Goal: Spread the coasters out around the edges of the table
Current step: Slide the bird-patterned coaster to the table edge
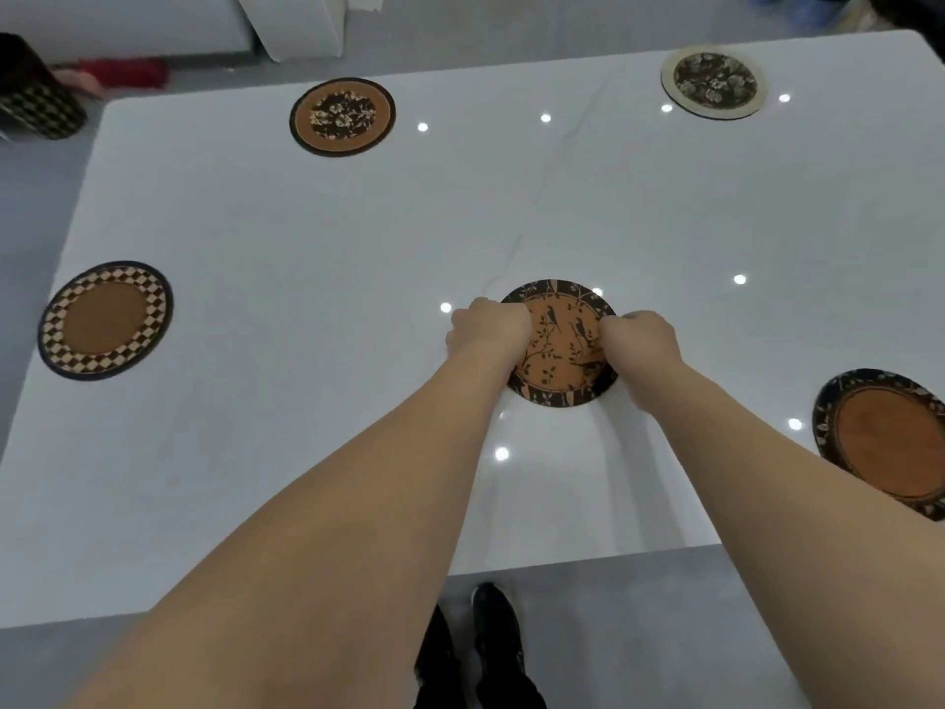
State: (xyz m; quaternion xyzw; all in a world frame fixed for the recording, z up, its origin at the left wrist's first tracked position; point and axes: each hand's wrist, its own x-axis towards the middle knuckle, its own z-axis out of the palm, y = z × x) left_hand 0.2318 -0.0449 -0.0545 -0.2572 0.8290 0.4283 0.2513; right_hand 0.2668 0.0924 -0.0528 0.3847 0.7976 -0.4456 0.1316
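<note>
- Left hand (pixel 488 327) and right hand (pixel 642 337) both curl onto the bird coaster (pixel 560 345), one gripping each side edge.
- That coaster lies flat near the middle of the white desk (pixel 307 427).
- Four others sit near the edges: checkered coaster (pixel 105 319) left, floral coaster (pixel 342 116) far, pale coaster (pixel 714 80) far right, plain coaster (pixel 887 442) right.

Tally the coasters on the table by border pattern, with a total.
Checkered border: 1, the checkered coaster
Cream border: 1, the cream coaster
Dark border with orange inside: 3, the far floral coaster, the bird coaster under both hands, the right-edge coaster
Total: 5
</note>
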